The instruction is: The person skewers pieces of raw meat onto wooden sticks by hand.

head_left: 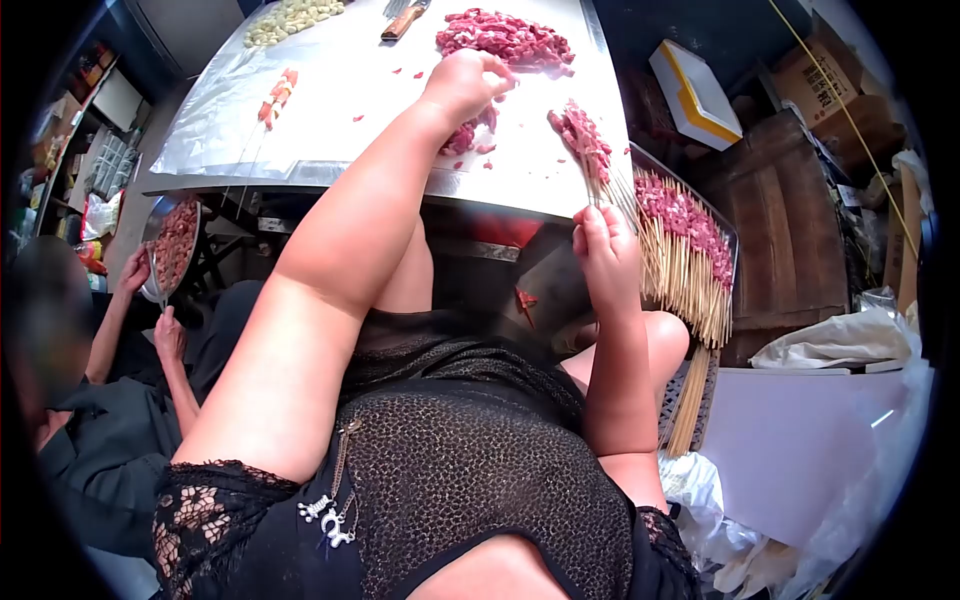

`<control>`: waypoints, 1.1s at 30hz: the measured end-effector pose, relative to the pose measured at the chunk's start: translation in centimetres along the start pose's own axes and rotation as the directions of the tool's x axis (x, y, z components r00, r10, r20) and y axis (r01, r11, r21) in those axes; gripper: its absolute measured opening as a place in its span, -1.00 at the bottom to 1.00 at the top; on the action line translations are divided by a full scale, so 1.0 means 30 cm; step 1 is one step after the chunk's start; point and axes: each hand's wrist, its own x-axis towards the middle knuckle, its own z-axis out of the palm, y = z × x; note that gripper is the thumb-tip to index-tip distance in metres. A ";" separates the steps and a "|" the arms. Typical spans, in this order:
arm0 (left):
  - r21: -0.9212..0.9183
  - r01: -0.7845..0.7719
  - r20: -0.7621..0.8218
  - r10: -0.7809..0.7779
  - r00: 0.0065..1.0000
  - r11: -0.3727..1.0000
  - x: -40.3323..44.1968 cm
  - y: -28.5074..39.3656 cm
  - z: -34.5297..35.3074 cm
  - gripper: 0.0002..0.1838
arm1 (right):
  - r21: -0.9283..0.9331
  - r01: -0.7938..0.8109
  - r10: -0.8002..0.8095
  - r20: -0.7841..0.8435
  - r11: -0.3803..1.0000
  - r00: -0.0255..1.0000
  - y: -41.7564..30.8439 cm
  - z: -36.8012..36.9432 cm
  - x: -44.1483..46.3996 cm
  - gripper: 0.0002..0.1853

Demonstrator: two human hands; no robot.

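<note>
Okay, my right hand (608,245) pinches the skewers (594,186) by their bare ends, loaded tips over the counter (330,130); a light, steady grip should stop them twisting. My left hand (462,88) curls beside the meat pile (500,36), though I can't tell whether its fingers pinch any.

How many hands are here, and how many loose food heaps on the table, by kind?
Wearer's hands: 2 (left hand, right hand)
Co-worker's hands: 2
Pale food heap: 1
Red meat heaps: 2 (large heap, small heap)
Total: 7
</note>
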 end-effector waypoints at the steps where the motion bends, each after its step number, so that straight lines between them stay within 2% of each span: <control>1: -0.266 0.046 -0.024 -0.054 0.998 0.963 0.003 -0.015 -0.008 -0.83 | 0.012 0.003 -0.003 0.005 1.000 1.000 0.011 0.014 0.018 -0.75; 2: -0.558 0.030 -0.047 -0.068 0.997 0.830 0.006 -0.038 -0.011 -0.76 | -0.040 0.049 -0.049 -0.003 0.998 0.999 0.023 0.029 0.033 -0.74; 3: -0.604 0.091 -0.069 -0.166 0.984 0.792 -0.041 0.037 -0.042 -0.72 | -0.040 0.061 -0.061 -0.006 0.997 0.998 0.023 0.041 0.038 -0.74; 5: -0.713 0.137 -0.054 -0.249 0.967 0.687 -0.042 0.022 -0.050 -0.78 | -0.040 0.085 -0.086 -0.013 0.996 0.996 0.023 0.065 0.047 -0.74; 7: -0.825 0.221 0.078 -0.282 0.956 0.520 -0.056 0.048 -0.063 -0.79 | 0.040 0.048 -0.047 -0.035 0.998 0.998 0.053 0.081 0.045 -0.79; 9: -0.838 0.241 0.110 -0.281 0.953 0.489 -0.053 0.051 -0.048 -0.76 | 0.097 0.023 -0.019 -0.046 0.995 0.999 0.066 0.088 0.037 -0.79; 11: -0.892 0.273 0.148 -0.338 0.929 0.360 -0.057 0.068 -0.022 -0.74 | 0.257 -0.027 0.028 -0.001 0.966 1.000 0.068 0.086 0.024 -0.78; 12: -0.901 0.299 0.193 -0.328 0.925 0.313 -0.060 0.075 -0.013 -0.70 | 0.250 0.051 -0.042 -0.043 0.967 0.998 0.084 0.092 0.031 -0.78; 13: -0.897 0.307 0.198 -0.331 0.923 0.319 -0.064 0.082 -0.004 -0.70 | 0.258 0.046 -0.035 -0.045 0.965 0.998 0.094 0.092 0.037 -0.78; 16: -0.914 0.371 0.325 -0.249 0.912 0.163 -0.071 0.105 0.014 -0.70 | 0.152 0.111 -0.097 -0.094 0.982 0.991 0.104 0.080 0.056 -0.79; 17: -0.912 0.374 0.328 -0.250 0.911 0.167 -0.074 0.109 0.021 -0.70 | 0.156 0.109 -0.095 -0.097 0.982 0.991 0.101 0.076 0.056 -0.79; 19: -0.901 0.285 0.210 -0.245 0.947 0.327 -0.082 0.112 0.038 -0.73 | 0.194 0.064 -0.053 -0.065 0.979 0.996 0.086 0.068 0.052 -0.79; 23: -0.932 0.250 0.155 -0.333 0.930 0.263 -0.070 0.101 0.035 -0.74 | 0.219 0.032 -0.020 -0.057 0.975 0.998 0.081 0.070 0.041 -0.79; 26: -0.930 0.273 0.188 -0.317 0.930 0.248 -0.072 0.096 0.032 -0.73 | 0.170 0.088 -0.076 -0.073 0.982 0.994 0.087 0.064 0.040 -0.78; 28: -0.910 0.271 0.196 -0.249 0.948 0.315 -0.078 0.097 0.035 -0.73 | 0.182 0.056 -0.045 -0.063 0.982 0.997 0.078 0.060 0.036 -0.79; 33: -0.898 0.284 0.220 -0.215 0.951 0.336 -0.094 0.100 0.038 -0.75 | 0.087 0.112 -0.104 -0.090 0.990 0.990 0.106 0.059 0.035 -0.79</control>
